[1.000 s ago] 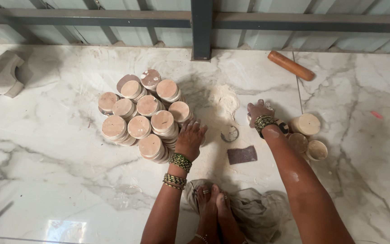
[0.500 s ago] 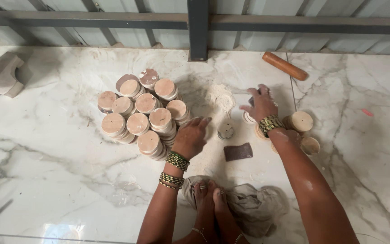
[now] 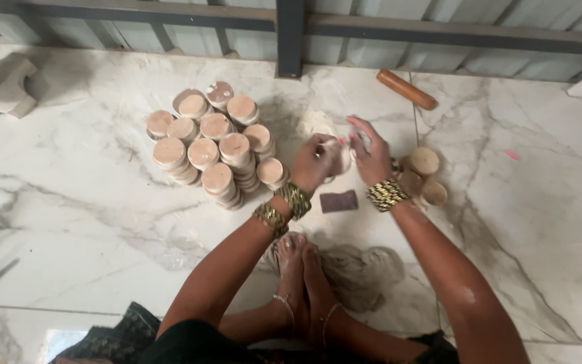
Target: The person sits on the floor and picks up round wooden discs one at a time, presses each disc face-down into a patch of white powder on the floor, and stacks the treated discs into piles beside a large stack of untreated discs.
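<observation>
Both hands, left [image 3: 314, 163] and right [image 3: 370, 156], pinched a small pale round disc [image 3: 341, 154] between them, beside stacked tan-topped wooden discs [image 3: 211, 145] on the marble floor [image 3: 89, 222].

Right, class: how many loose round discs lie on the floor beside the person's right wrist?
3: the far disc, the middle disc by the bangles, the near disc. The right hand may hide more.
</observation>
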`<state>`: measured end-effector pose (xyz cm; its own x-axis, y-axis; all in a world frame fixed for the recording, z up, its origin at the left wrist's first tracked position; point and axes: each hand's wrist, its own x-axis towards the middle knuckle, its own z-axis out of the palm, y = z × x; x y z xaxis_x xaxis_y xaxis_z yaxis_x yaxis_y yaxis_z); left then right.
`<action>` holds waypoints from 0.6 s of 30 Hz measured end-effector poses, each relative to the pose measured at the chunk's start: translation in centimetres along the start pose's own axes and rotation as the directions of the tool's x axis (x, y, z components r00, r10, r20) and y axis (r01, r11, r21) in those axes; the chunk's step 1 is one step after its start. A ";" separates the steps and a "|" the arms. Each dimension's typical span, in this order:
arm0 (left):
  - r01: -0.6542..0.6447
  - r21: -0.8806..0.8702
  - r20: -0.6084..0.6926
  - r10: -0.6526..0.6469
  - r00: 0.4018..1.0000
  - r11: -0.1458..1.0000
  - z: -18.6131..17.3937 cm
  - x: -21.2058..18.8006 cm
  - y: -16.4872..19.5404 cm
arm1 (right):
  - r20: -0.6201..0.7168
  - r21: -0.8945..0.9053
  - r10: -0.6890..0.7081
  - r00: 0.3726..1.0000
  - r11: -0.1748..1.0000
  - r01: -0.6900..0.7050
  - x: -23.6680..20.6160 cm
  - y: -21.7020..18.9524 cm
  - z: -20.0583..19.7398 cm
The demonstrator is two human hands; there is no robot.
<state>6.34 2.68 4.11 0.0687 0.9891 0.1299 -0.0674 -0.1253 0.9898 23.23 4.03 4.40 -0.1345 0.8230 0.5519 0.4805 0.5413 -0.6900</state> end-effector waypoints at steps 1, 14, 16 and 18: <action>0.154 -0.103 -0.061 -0.161 0.985 0.983 0.5 0.2 -0.6 | -0.028 0.073 0.081 0.996 0.994 -0.079 -0.5 -0.9 1.0; 0.367 -0.303 -0.155 -0.425 0.892 0.880 -0.8 -6.1 1.5 | 0.216 0.556 0.464 0.859 0.665 -0.499 -3.7 -8.1 2.9; 0.386 -0.344 -0.118 -0.448 0.886 0.856 -0.8 -7.9 2.6 | 0.249 0.447 0.435 0.865 0.741 -0.501 -4.0 -9.2 3.1; 0.360 -0.283 -0.132 -0.408 0.903 0.889 -1.0 -9.1 2.9 | 0.282 0.472 0.522 0.805 0.655 -0.590 -4.1 -10.3 3.4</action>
<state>4.54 -6.58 5.77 -0.0418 0.9548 -0.2942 -0.3168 0.2666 0.9102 15.94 -4.33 7.62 -0.1019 0.9937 -0.0474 -0.0151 -0.0492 -0.9987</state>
